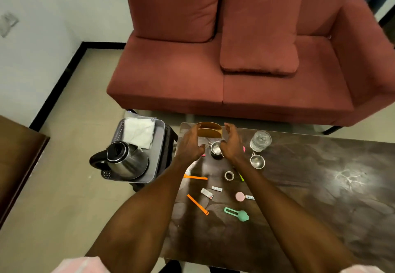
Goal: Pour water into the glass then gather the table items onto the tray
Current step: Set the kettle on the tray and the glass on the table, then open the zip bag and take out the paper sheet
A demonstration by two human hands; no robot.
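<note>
A steel kettle (126, 158) with a black handle stands on the grey tray (159, 144) left of the dark table (310, 187), beside a folded white cloth (139, 132). A glass (260, 140) holding water sits at the table's far side. My left hand (190, 142) and my right hand (232, 142) hover open on either side of a brown wooden holder (210, 129), fingers spread, not clearly touching it. A small steel cup (216, 149) sits between the hands, a second one (257, 161) to the right.
Scattered on the table: two orange strips (197, 204), a tape roll (229, 175), small sachets (207, 193), a pink lid (240, 196), a mint-green tool (238, 214). A red sofa (235, 59) stands behind the table. A dark wooden surface (17, 155) is at the left.
</note>
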